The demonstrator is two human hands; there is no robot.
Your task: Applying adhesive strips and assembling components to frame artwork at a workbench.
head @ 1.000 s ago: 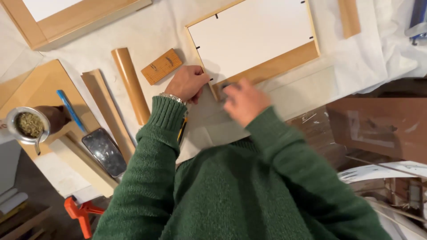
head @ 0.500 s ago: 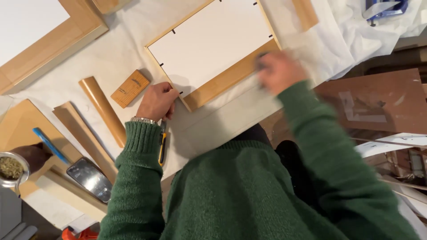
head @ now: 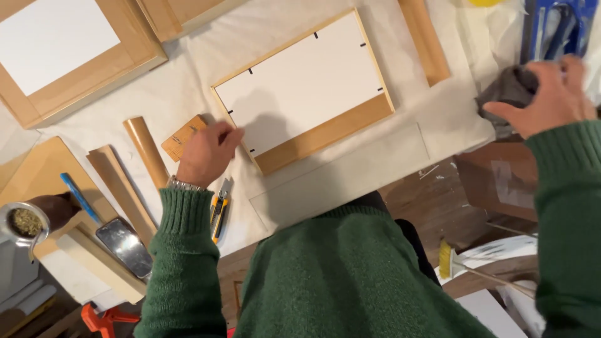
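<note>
A wooden picture frame [head: 325, 133] with a white backing board lies face down on a white cloth-covered table [head: 400, 156]. My left hand [head: 206, 153] rests on the frame's lower left corner, fingers curled, holding nothing that I can see. My right hand [head: 544, 97] is far out to the right, gripping a dark grey rag [head: 508, 89]. A yellow utility knife [head: 219, 209] lies just below my left wrist. A small wooden block [head: 183, 136] sits left of my left hand.
A larger frame [head: 69, 56] lies at top left. A wood strip [head: 424, 39] stands right of the frame. A cardboard tube [head: 145, 150], wooden mouldings, a blue-handled metal scraper [head: 122, 241] and a small bowl [head: 24, 222] sit at left. A yellow brush [head: 447, 260] lies lower right.
My right hand has swung from the frame's lower left corner out to the right and closed on the grey rag. My left hand stays at the corner.
</note>
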